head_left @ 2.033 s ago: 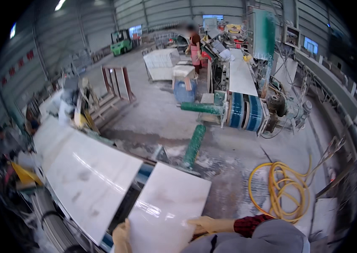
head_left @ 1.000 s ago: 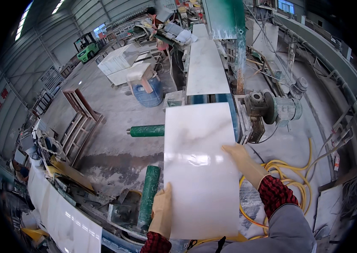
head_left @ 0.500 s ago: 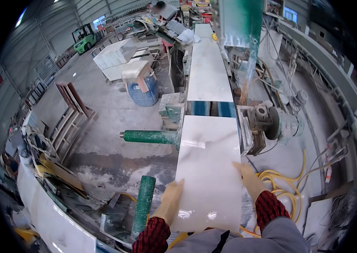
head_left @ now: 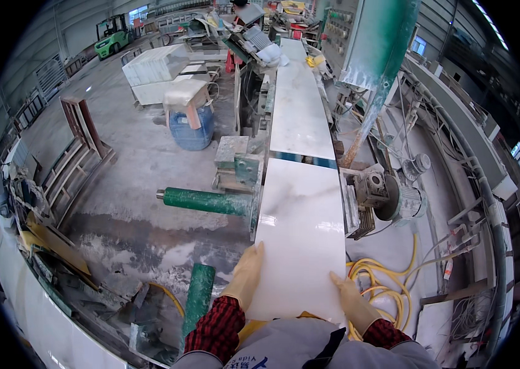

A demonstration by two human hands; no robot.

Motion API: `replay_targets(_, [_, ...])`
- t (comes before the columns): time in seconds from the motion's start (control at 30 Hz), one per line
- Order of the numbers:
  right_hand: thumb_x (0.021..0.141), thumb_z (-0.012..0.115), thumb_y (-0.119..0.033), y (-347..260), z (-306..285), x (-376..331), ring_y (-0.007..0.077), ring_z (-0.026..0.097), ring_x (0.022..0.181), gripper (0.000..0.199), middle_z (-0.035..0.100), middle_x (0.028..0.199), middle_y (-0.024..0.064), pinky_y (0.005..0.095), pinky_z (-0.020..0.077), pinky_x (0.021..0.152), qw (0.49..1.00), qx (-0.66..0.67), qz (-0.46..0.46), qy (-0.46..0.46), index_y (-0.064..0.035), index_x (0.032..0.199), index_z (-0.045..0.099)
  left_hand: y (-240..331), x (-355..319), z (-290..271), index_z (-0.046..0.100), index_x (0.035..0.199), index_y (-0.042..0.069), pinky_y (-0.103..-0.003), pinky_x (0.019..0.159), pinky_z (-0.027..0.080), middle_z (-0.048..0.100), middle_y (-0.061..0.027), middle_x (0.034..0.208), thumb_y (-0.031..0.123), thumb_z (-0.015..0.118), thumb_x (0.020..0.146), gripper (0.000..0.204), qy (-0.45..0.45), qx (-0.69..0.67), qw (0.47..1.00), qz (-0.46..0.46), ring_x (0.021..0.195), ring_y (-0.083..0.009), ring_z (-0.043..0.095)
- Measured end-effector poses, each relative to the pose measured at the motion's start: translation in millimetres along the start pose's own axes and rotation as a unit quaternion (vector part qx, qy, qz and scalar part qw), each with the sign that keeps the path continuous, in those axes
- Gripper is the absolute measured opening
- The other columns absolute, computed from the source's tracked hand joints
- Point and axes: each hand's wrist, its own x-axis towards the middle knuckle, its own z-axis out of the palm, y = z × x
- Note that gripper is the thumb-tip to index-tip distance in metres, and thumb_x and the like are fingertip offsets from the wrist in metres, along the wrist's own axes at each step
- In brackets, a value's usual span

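Here, two gloved hands steady a white marble slab (head_left: pixel 300 240) lying flat at the near end of a long machine bed.

The slab's long axis runs straight away from the person, in line with a second white slab (head_left: pixel 295 107) farther up the conveyor line (head_left: pixel 305 158). The left hand (head_left: pixel 246 275) lies flat along the slab's near left edge and the right hand (head_left: pixel 351 302) presses on its near right corner; both are laid open against the stone, fingers not curled round it. Both stand about equally near. A green roller (head_left: pixel 206 201) juts out to the left of the slab, another green roller (head_left: pixel 198 295) lies near the left forearm, a motor (head_left: pixel 395 195) sits just right, and a coiled yellow hose (head_left: pixel 389 289) lies beside the right hand.
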Motion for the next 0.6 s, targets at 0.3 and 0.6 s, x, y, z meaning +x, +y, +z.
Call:
replay_targets(0.3, [0.115, 0.087, -0.034, -17.6, 2.0, 39.7, 0.0286, 0.082, 0.126, 0.062, 0.082, 0.148, 0.0156, 0.0484, 0.0685, 0.107, 0.998, 0.058, 0.023, 0.031, -0.0010, 0.163, 0.068, 13.2, 37.5, 7.7, 0.069, 0.169, 0.009, -0.053, 0.133, 0.047, 0.074, -0.0214, 0.167, 0.073, 0.035, 0.122, 0.086, 0.037, 0.006, 0.999, 0.016, 0.158, -0.0460, 0.066])
replay_targets(0.6, [0.114, 0.088, -0.037, -35.4, 1.2, 51.2, 0.0275, 0.082, 0.124, 0.065, 0.082, 0.147, 0.0159, 0.0451, 0.0690, 0.105, 0.998, 0.030, 0.029, 0.043, 0.0005, 0.163, 0.067, 22.0, 52.3, 16.2, 0.064, 0.171, 0.011, -0.056, 0.132, 0.049, 0.072, -0.0217, 0.169, 0.078, 0.037, 0.121, 0.089, 0.032, 0.026, 0.999, -0.019, 0.158, -0.0491, 0.065])
